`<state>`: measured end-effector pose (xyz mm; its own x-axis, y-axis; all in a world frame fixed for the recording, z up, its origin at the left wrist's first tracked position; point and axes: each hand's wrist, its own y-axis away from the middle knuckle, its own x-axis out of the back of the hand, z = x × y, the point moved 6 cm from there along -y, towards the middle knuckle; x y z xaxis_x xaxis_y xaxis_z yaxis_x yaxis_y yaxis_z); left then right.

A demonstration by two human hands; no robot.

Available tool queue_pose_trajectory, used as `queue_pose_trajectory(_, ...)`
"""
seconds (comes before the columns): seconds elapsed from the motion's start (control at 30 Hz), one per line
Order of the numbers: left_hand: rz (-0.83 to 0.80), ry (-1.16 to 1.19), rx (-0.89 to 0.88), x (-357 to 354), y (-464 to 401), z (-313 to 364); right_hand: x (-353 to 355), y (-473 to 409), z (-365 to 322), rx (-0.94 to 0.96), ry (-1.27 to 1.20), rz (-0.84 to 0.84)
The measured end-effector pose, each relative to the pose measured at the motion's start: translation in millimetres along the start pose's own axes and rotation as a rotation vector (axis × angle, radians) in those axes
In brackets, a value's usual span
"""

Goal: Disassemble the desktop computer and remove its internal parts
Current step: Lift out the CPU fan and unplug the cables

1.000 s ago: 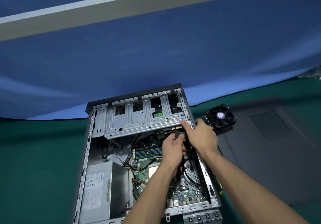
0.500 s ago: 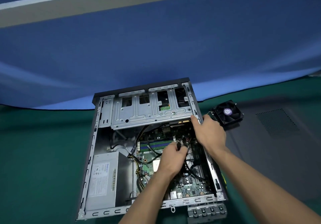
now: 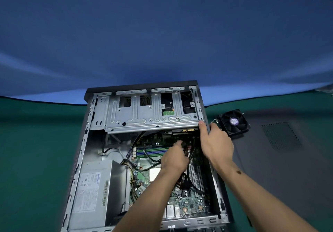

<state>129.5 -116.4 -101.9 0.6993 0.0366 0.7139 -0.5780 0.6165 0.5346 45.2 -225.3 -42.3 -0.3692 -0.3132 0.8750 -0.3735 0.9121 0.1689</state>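
Blue cloth [image 3: 162,42] hangs as a backdrop behind a green worktop [image 3: 36,150], on which the desktop computer [image 3: 144,159] lies on its side with its side panel off, just left of the middle of the scene. Inside it, a grey metal drive cage [image 3: 151,116] spans the far end, a silver power supply [image 3: 97,192] with a white label sits in the near left corner, and the green motherboard [image 3: 180,195] fills the right half, with blue and green memory slots [image 3: 153,151] near its far edge and black cables [image 3: 191,174] looping across it. The left hand [image 3: 173,158] reaches down over the motherboard, its fingers curled among the black cables just beyond the memory slots; whether they actually pinch a cable or connector cannot be told, since the fingertips are hidden. The right hand [image 3: 216,141] grips the right wall of the case beside the near right corner of the drive cage, thumb inside and fingers wrapped over the outer edge. Just right of the case, a loose black fan [image 3: 234,121] with a purple hub label lies on the worktop, near the right hand. Farther right, a dark grey side panel [image 3: 281,150] with a perforated vent patch lies flat.
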Motion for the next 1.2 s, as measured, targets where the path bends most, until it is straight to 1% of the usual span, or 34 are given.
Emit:
queue_pose_trajectory(0.1, 0.019, -0.118, -0.166, 3, -7, 10, -1, -2, 0, -0.011, 0.024, -0.006)
queue_pose_trajectory(0.2, 0.014, -0.201, -0.273, 8, -16, 11, -1, -2, 0, -0.008, 0.051, 0.001)
queue_pose_trajectory(0.5, 0.131, -0.17, -0.376, 4, -23, 7, 0, 0, -3, 0.007, 0.135, -0.002)
queue_pose_trajectory(0.6, 0.169, -0.142, -0.372, 4, -22, 6, 1, 0, -5, 0.012, 0.153, 0.003)
queue_pose_trajectory(0.7, 0.152, -0.104, -0.328, 5, -24, 4, 1, 0, -5, 0.0, 0.144, 0.005)
queue_pose_trajectory(0.83, 0.162, -0.074, -0.312, 7, -20, 2, 0, -1, -7, 0.017, 0.167, -0.011)
queue_pose_trajectory(0.93, 0.223, 0.057, -0.332, 17, -11, 10, 0, -2, -9, 0.053, 0.193, -0.044)
queue_pose_trajectory(1.0, 0.247, 0.096, -0.352, 26, -4, 19, -1, -5, -11, 0.078, 0.204, -0.068)
queue_pose_trajectory(1.03, 0.241, 0.109, -0.332, 29, -2, 21, -1, -6, -11, 0.083, 0.207, -0.077)
queue_pose_trajectory(1.1, 0.243, 0.184, -0.236, 36, 3, 18, -1, -6, -12, 0.094, 0.2, -0.094)
queue_pose_trajectory(1.2, 0.302, 0.43, -0.083, 48, 15, 4, -1, -4, -11, 0.091, 0.165, -0.131)
